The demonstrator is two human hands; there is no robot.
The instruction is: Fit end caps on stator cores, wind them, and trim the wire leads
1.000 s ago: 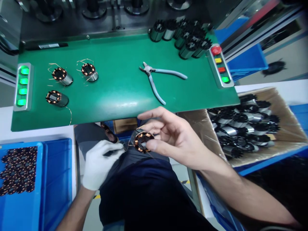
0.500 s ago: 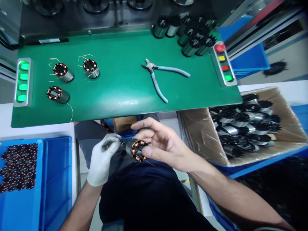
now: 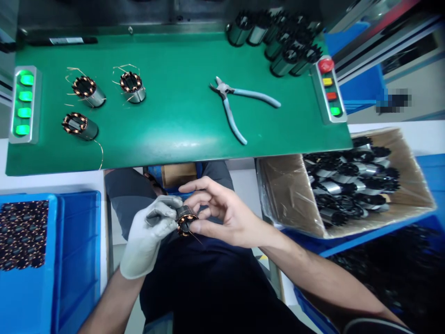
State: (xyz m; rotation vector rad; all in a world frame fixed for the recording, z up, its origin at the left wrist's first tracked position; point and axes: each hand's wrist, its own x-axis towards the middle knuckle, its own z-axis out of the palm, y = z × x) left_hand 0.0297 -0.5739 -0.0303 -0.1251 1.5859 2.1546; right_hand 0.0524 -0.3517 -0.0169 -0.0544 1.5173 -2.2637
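Observation:
Above my lap, a motor stator (image 3: 184, 223) wound with copper wire is held between both hands, its copper-ringed end turned toward me. My left hand (image 3: 153, 232), in a white glove, is closed with thumb and fingertips against the stator's left side. My bare right hand (image 3: 225, 215) grips it from the right, the thumb at the near rim, some fingers curled behind and the index finger stretched out above. A thin loose wire end sticks out below the stator. Part of the stator's body is hidden by the fingers.
On the green work surface (image 3: 167, 116) stand three wound stators (image 3: 134, 88) with loose wires, open cutting pliers (image 3: 225, 93), a marker (image 3: 66, 41) and several bare stators (image 3: 283, 60). Button panels (image 3: 24, 104) flank it. A lined carton (image 3: 285, 185) and a blue tray (image 3: 52, 241) hold more stators.
The stator and my right hand have shifted slightly left. My gloved left hand, earlier pinching at the stator's far left end, now sits closer against its side. The view has tilted a little.

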